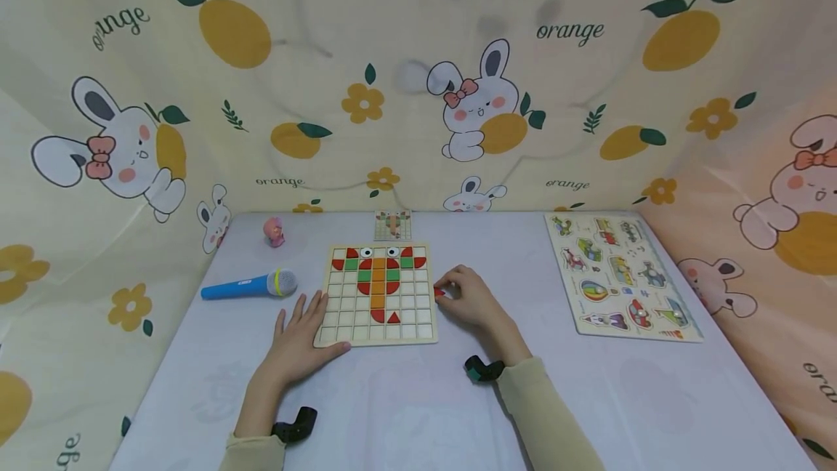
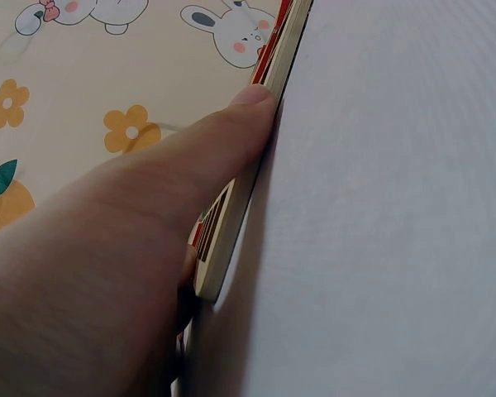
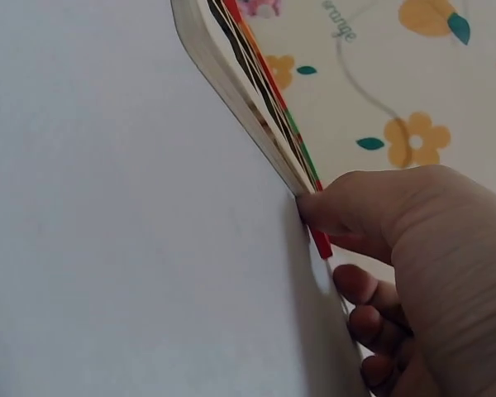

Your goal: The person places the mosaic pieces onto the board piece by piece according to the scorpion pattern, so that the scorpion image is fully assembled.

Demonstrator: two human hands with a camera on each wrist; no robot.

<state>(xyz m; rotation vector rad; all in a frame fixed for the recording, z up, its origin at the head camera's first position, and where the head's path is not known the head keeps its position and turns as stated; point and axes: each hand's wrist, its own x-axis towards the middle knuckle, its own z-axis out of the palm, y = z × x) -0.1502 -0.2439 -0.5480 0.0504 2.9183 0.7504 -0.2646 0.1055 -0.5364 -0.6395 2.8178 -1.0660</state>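
Observation:
A square wooden grid board [image 1: 418,315] lies flat mid-table, with red, green and orange pieces and two eye pieces set in its cells. A small red triangle [image 1: 394,318] sits in its lower part. My left hand [image 1: 297,347] rests against the board's left side, fingers spread and fairly straight. Its thumb [image 2: 231,136] lies along the front edge in the left wrist view. Just beyond the board's right edge, my right hand [image 1: 472,302] pinches a small red piece [image 3: 321,243] between thumb and finger. Most of that piece's shape is hidden by the fingertips.
Behind the board is a small pattern card [image 1: 393,225]. To the left lie a blue toy microphone [image 1: 238,288] and a pink figurine [image 1: 274,232]. A picture puzzle board [image 1: 637,334] lies at the right. A printed cloth [image 1: 405,137] hangs behind the table.

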